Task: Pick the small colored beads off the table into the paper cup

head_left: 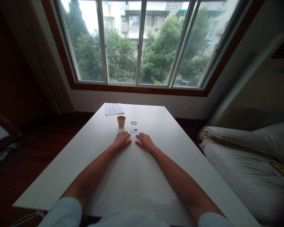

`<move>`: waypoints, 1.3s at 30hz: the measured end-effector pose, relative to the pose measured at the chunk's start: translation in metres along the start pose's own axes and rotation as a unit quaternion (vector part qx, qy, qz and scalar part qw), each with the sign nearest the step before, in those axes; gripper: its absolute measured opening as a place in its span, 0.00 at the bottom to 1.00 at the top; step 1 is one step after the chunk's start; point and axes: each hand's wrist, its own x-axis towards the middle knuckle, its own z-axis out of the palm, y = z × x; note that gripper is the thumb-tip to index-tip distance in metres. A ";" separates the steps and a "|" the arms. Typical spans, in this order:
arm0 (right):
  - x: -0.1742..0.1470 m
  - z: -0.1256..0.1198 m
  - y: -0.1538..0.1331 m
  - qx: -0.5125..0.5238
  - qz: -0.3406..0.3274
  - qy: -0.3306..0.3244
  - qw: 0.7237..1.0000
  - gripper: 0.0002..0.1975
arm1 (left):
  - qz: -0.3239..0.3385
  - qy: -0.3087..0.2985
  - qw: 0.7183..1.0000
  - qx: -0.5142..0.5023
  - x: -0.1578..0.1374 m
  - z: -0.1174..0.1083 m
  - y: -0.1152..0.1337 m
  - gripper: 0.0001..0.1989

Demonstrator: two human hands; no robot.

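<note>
My left hand (122, 140) lies flat on the white table (137, 176), fingers spread, holding nothing. Just beyond its fingertips stands an upright brown paper cup (121, 122), apart from the hand. My right hand (145, 142) also rests palm down with its fingers apart and nothing in it. Ahead of the gap between both hands, a round disc with a dark mark (133, 130) sits on the tabletop. A second round disc with a dark pattern (133, 123) is a little farther off. Whether these discs are loose or set into the table, I cannot tell.
Papers with print (114, 109) lie at the table's far left corner. Beyond the table is a wide window (137, 47). A bed or sofa with pale covers (246, 164) stands along the right side. Cables (4, 153) lie on the dark red floor at left.
</note>
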 end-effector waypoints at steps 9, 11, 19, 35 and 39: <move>0.000 0.000 0.000 -0.001 0.001 -0.001 1.000 0.31 | -0.006 -0.005 1.000 0.001 0.000 -0.001 0.002 0.29; 0.000 0.000 0.000 0.000 0.000 0.001 1.000 0.31 | -0.003 -0.005 1.000 0.001 0.000 -0.001 0.001 0.30; 0.000 -0.001 -0.001 -0.003 0.005 -0.001 1.000 0.30 | -0.004 -0.006 1.000 0.004 0.000 0.000 0.001 0.29; 0.002 0.001 0.002 0.007 0.001 -0.001 1.000 0.31 | 0.001 -0.002 1.000 0.001 0.000 -0.002 0.002 0.29; 0.001 0.002 0.002 0.005 0.001 0.002 1.000 0.31 | 0.001 0.001 1.000 0.000 0.000 -0.001 0.001 0.29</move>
